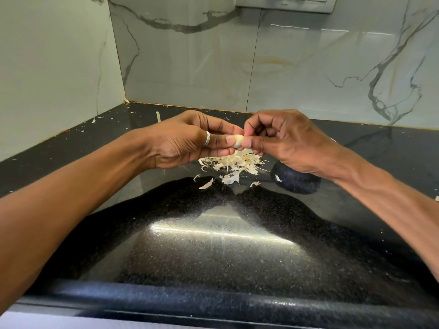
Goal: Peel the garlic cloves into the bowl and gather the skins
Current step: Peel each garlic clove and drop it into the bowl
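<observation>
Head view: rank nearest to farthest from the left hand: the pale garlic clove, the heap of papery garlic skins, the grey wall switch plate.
1. Pale garlic clove: pinched by the left hand itself.
2. Heap of papery garlic skins: on the counter, just below the fingers.
3. Grey wall switch plate: high on the back wall.

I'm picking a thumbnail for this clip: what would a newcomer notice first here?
Both hands meet mid-frame above the counter: the left hand, with a silver ring on its thumb, and the right hand pinch one pale garlic clove between them. Right beneath lies a heap of papery garlic skins on the glossy black countertop, with a few stray flakes nearer the person.
</observation>
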A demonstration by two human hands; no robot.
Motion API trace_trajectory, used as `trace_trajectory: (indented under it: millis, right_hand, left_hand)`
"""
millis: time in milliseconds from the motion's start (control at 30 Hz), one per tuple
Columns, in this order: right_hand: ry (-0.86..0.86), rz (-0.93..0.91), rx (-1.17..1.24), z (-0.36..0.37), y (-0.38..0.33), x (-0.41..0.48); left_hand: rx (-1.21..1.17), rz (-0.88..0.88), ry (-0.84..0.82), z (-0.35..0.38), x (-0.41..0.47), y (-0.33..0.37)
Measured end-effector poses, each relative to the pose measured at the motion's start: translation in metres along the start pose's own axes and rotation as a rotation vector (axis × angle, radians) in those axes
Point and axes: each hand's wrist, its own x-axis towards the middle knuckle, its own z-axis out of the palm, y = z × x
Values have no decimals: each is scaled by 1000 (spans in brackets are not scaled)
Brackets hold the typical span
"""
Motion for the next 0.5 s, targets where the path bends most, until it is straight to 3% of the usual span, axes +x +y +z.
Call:
trace_trajectory:
  millis: [300,500]
  right_hand:
    - [-106,-12,-119,-1,3,-3]
    - [-42,-22,-129,2,1,-2]
  left_hand:
    - [25,-8,-31,1,0,-2]
    - [-32,-2,19,1,1,0]
